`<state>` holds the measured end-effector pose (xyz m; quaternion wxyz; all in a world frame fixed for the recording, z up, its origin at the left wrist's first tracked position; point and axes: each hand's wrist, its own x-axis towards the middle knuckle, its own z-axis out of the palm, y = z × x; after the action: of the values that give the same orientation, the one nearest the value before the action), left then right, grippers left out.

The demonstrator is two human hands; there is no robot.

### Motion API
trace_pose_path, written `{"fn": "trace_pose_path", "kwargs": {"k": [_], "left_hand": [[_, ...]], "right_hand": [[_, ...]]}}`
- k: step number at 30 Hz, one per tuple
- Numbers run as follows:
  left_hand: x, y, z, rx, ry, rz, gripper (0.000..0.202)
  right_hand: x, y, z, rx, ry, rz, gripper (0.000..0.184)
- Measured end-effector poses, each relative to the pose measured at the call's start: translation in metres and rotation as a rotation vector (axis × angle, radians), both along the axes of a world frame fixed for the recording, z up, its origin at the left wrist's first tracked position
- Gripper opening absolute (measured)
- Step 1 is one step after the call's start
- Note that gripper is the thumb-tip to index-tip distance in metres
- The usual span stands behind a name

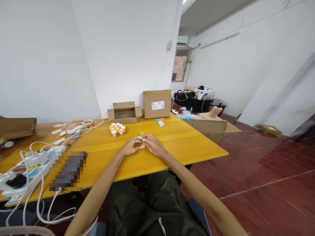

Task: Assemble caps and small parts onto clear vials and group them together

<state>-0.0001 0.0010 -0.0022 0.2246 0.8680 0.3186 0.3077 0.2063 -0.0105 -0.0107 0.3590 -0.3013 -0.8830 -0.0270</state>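
Note:
At the middle of the yellow table (pixel 169 139), my left hand (pixel 130 146) rests with curled fingers, its thumb and fingertips closed at a small orange-and-white container (pixel 142 147). From the other side my right hand (pixel 154 145) reaches over, palm down, with bent fingers at the same small pieces. The fingers partly hide what lies between them. Just beyond the fingertips shows a small pale orange piece (pixel 143 134). To the left of my hands stands a tight group of small orange containers with white caps (pixel 117 128).
Behind are an open cardboard box (pixel 124 113) and a closed carton (pixel 157 105), with small white and green caps (pixel 160 123) before it. At left lie a power strip (pixel 36 173), tangled white cables (pixel 40 193) and a pixelated dark object (pixel 70 170). The table's right edge drops to red floor.

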Motion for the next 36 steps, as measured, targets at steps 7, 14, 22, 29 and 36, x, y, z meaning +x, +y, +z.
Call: {"fn": "trace_pose_path", "kwargs": {"k": [7, 14, 22, 29, 36], "left_hand": [[-0.001, 0.002, -0.002, -0.014, -0.006, -0.001, 0.026], [0.000, 0.001, 0.000, -0.018, -0.013, -0.001, 0.025], [0.001, 0.000, 0.001, -0.021, -0.033, -0.025, 0.022], [0.001, 0.001, 0.003, -0.035, -0.048, -0.047, 0.021], [0.001, 0.002, 0.002, -0.046, -0.064, -0.076, 0.022]], "right_hand": [[0.002, -0.005, -0.001, -0.001, -0.017, -0.042, 0.014], [0.002, 0.001, -0.003, -0.074, 0.018, -0.009, 0.009], [0.003, 0.007, 0.000, -0.164, 0.044, 0.044, 0.009], [0.003, 0.005, 0.004, -0.233, 0.072, 0.060, 0.010], [0.002, 0.001, -0.002, -0.285, 0.158, 0.059, 0.011]]}}
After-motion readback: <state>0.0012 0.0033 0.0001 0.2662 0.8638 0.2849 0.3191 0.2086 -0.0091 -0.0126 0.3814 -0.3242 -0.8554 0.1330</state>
